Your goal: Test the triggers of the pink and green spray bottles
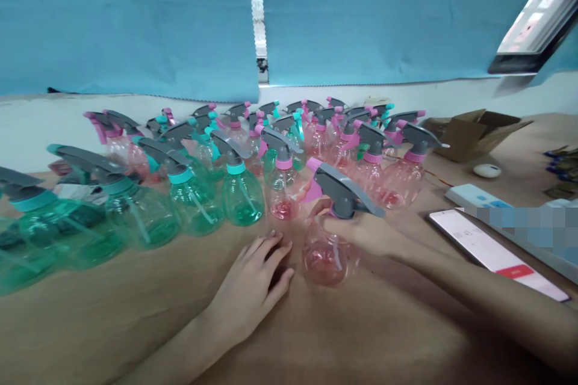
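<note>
My right hand [361,231] is wrapped round the neck of a pink spray bottle [326,255] with a grey trigger head, which stands on the brown table [316,337] in front of me. My left hand [253,286] lies flat on the table just left of that bottle, fingers stretched out, holding nothing. Behind both hands stand several spray bottles in rows, green ones [241,192] on the left and pink ones [401,177] on the right.
A phone [492,252] with a lit screen lies at the right, beside a white flat device [478,195]. A brown cardboard box [474,132] and a small white oval object [486,170] sit at the back right. A blue curtain [135,18] hangs behind the table.
</note>
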Demonstrator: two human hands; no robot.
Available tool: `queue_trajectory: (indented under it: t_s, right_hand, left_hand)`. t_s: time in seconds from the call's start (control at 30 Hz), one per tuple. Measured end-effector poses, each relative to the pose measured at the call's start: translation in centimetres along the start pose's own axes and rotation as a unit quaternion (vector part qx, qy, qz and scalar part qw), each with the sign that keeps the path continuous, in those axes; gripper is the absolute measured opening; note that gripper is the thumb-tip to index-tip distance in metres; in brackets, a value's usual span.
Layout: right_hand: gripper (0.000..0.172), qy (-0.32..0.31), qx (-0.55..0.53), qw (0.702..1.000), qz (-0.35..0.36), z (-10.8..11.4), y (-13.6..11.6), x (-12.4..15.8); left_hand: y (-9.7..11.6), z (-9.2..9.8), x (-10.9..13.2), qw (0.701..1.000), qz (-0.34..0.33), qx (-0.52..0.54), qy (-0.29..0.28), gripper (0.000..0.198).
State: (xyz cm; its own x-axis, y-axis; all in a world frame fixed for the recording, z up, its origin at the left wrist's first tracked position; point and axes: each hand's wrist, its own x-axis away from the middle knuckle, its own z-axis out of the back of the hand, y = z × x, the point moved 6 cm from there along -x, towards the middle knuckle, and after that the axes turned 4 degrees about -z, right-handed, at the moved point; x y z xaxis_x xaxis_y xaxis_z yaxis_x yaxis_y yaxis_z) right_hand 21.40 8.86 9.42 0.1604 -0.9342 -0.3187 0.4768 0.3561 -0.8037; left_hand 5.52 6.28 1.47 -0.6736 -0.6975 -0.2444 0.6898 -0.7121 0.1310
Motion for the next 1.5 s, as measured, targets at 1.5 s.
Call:
queue_trajectory:
  t_s: [1.5]
  right_hand:
    - [0.062, -0.11, 0.085, 0.987, 0.085, 1.2, 0.0, 0.1]
  left_hand:
    - [0.0, 0.0, 0.0, 1.0, -0.008, -0.014, 0.017, 0.031]
